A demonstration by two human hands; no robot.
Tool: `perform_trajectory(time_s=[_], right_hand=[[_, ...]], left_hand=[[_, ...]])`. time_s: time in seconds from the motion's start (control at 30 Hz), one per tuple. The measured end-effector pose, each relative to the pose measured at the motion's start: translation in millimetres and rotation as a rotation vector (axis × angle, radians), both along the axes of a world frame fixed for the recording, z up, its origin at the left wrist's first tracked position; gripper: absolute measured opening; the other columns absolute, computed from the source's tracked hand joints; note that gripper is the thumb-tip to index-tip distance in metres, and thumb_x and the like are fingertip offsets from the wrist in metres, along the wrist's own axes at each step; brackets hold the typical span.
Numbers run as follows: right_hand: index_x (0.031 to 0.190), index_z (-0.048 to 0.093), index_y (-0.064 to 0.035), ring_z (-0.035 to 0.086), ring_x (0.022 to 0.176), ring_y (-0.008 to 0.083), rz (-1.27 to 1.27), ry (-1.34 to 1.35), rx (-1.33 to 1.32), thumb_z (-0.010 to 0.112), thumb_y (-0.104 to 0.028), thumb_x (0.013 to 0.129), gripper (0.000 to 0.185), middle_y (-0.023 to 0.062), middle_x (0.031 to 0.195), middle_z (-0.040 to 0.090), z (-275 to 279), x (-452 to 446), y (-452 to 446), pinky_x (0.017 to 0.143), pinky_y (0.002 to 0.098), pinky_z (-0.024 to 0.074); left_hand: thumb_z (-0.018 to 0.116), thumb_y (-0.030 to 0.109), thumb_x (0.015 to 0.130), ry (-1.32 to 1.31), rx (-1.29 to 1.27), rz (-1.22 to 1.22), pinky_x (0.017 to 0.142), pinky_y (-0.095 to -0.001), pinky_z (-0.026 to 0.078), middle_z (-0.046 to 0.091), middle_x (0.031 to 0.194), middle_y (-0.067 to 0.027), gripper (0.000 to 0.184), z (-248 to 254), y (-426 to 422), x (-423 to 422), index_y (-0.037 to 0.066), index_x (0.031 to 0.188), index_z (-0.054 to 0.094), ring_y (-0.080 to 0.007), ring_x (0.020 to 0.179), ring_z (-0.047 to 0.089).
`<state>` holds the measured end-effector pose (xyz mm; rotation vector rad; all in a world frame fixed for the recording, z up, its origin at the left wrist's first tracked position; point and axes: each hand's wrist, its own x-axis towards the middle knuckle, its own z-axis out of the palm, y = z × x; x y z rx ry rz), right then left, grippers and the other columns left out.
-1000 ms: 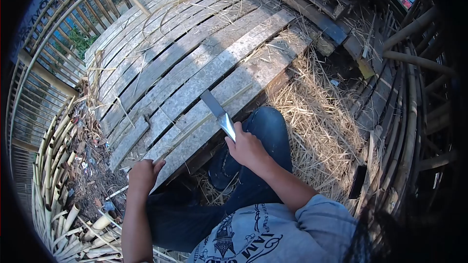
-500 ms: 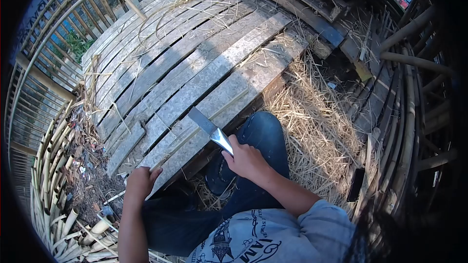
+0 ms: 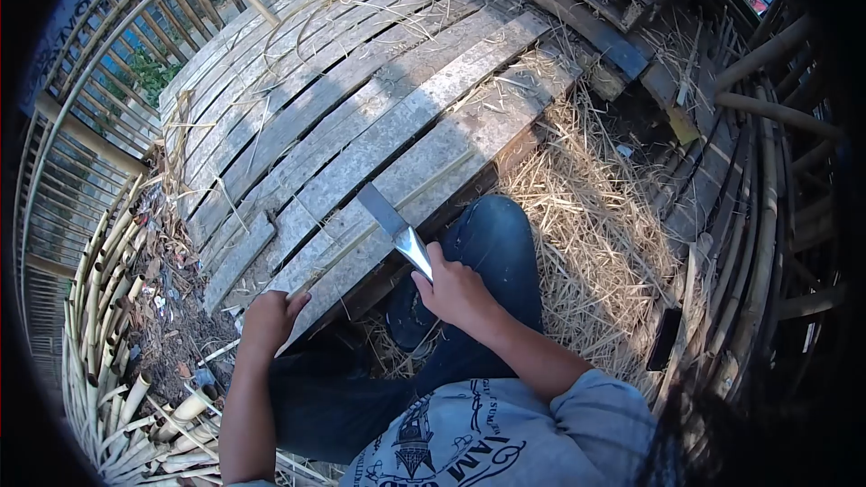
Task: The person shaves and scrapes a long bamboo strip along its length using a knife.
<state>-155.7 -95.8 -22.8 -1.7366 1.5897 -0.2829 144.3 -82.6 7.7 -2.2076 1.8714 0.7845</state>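
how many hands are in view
2: the left hand at the near end of the strip, the right hand on the knife. No others show.

Bamboo strip (image 3: 438,177): lengthwise on plank platform (image 3: 347,189), before the person (image 3: 487,410). Knife (image 3: 400,231), in right hand (image 3: 453,290): blade (image 3: 381,206) over strip. Left hand (image 3: 268,320): at strip's near end. Left of platform: bamboo stalks (image 3: 101,307), bamboo fence (image 3: 90,137) behind them. Right: straw (image 3: 595,207), then long poles (image 3: 767,216).

handle of knife (image 3: 386,211): inside right grip (image 3: 454,288) | strip (image 3: 347,249) end: unclear at left grip (image 3: 270,317) | shirt print (image 3: 415,451): cut off below
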Motion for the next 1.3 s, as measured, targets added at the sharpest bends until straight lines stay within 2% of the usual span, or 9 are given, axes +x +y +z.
perform_trajectory(time_s=[0.1,0.23,0.47,0.53,0.7,0.87,0.97,1.13,1.3], right_hand=[[0.108,0.04,-0.0028,0.065,0.077,0.0476,-0.011,0.147,-0.06,0.056,-0.028,0.093,0.033,0.0273,0.08,0.066,12.5,-26.1,-17.0,0.067,0.0554,0.0534],[0.104,0.039,-0.0019,0.063,0.074,0.0498,-0.226,0.151,-0.172,0.057,-0.025,0.093,0.031,0.0304,0.076,0.064,-4.1,-43.0,-24.8,0.065,0.0558,0.0522],[0.109,0.037,-0.0022,0.063,0.077,0.05,-0.027,0.005,-0.029,0.056,-0.024,0.093,0.033,0.0305,0.077,0.064,-3.7,5.4,6.7,0.068,0.0567,0.0529],[0.11,0.038,-0.0034,0.064,0.079,0.0501,0.018,0.055,-0.025,0.056,-0.026,0.093,0.033,0.0299,0.08,0.065,7.4,-9.5,-2.9,0.07,0.0573,0.0522],[0.106,0.039,-0.0007,0.064,0.077,0.0481,-0.176,0.193,-0.068,0.054,-0.025,0.094,0.031,0.0289,0.081,0.065,-1.3,-36.4,-18.2,0.068,0.0545,0.0528],[0.108,0.035,-0.0007,0.062,0.075,0.0527,-0.055,-0.074,0.005,0.058,-0.024,0.092,0.036,0.0344,0.076,0.062,-5.8,11.5,18.5,0.067,0.0589,0.0507],[0.112,0.039,-0.0034,0.062,0.082,0.0514,0.015,0.002,-0.005,0.057,-0.027,0.093,0.036,0.0308,0.082,0.065,-4.8,-13.4,-1.0,0.071,0.0571,0.0508],[0.106,0.038,-0.0016,0.063,0.076,0.0496,-0.194,0.138,-0.138,0.056,-0.025,0.093,0.032,0.0306,0.078,0.063,-12.1,-31.0,-8.0,0.066,0.0553,0.052],[0.106,0.034,-0.0005,0.062,0.074,0.0517,-0.049,-0.08,-0.044,0.057,-0.022,0.092,0.035,0.0322,0.076,0.063,-13.8,7.7,17.2,0.066,0.0583,0.0515]], left_hand=[[0.059,0.05,0.09,-0.031,-0.022,0.003,0.069,-0.052,0.049,0.063,0.072,-0.0285,0.059,4.1,1.8,5.0,-0.005,0.071,0.065,-0.0449,0.075,0.063],[0.059,0.049,0.09,-0.002,-0.069,-0.033,0.07,-0.0516,0.049,0.063,0.072,-0.0278,0.058,4.9,-5.2,-11.5,-0.005,0.071,0.065,-0.0444,0.075,0.063],[0.059,0.05,0.091,0.03,-0.012,-0.017,0.071,-0.0499,0.049,0.063,0.072,-0.0272,0.058,-5.1,-6.9,-11.9,-0.005,0.072,0.065,-0.0437,0.076,0.063],[0.062,0.046,0.09,0.068,-0.072,0.007,0.064,-0.0505,0.046,0.058,0.067,-0.0301,0.058,-3.4,-2.4,-7.7,-0.008,0.067,0.062,-0.0462,0.068,0.06],[0.059,0.048,0.091,0.095,-0.033,-0.011,0.068,-0.0505,0.047,0.06,0.069,-0.029,0.06,0.8,-4.9,-11.8,-0.007,0.069,0.063,-0.0454,0.071,0.061],[0.056,0.051,0.092,0.042,-0.046,-0.042,0.071,-0.0512,0.048,0.062,0.073,-0.0292,0.061,-8.3,-7.4,-23.0,-0.006,0.07,0.064,-0.0456,0.076,0.062],[0.055,0.052,0.092,0.026,-0.052,-0.027,0.07,-0.0513,0.049,0.063,0.073,-0.0285,0.062,-1.8,-2.7,-6.1,-0.005,0.072,0.065,-0.0452,0.076,0.062],[0.055,0.052,0.092,0.079,-0.06,-0.021,0.071,-0.0514,0.049,0.063,0.073,-0.0284,0.062,-2.5,-0.8,-20.8,-0.005,0.072,0.065,-0.0455,0.076,0.062],[0.054,0.052,0.093,0.026,-0.085,-0.045,0.072,-0.0516,0.048,0.062,0.072,-0.0289,0.062,-0.5,-10.0,-25.7,-0.005,0.071,0.065,-0.0458,0.076,0.062]])
